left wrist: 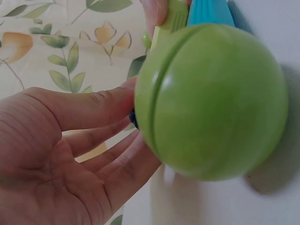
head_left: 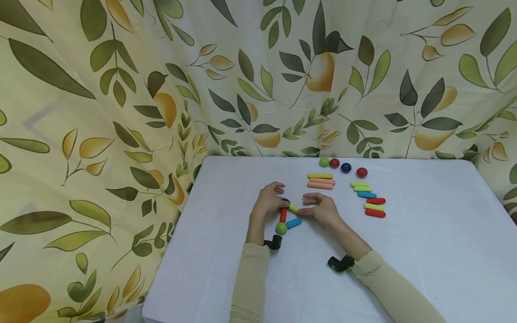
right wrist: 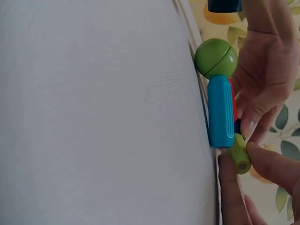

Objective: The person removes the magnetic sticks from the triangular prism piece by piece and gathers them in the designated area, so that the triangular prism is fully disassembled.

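Note:
My left hand [head_left: 267, 199] pinches a dark blue ball [head_left: 286, 200], mostly covered by the thumb in the head view. From that ball a red stick [head_left: 283, 215] runs down to a green ball [head_left: 281, 228]. A light blue stick [head_left: 294, 223] reaches from the green ball toward the right. With thumb and finger, my right hand [head_left: 323, 211] pinches a yellow-green stick [right wrist: 240, 154], one end at the dark blue ball. Its free end shows a small round metal spot in the right wrist view. The green ball [left wrist: 211, 103] hides much of the left wrist view.
Behind the hands lie a yellow stick [head_left: 320, 176] and two salmon sticks [head_left: 321, 183]. A green, two red and a dark blue ball [head_left: 346, 168] line the back edge. Several yellow-green, blue and red sticks [head_left: 375, 214] form a slanted column to the right. A patterned curtain [head_left: 258, 89] hangs behind the white table [head_left: 436, 251].

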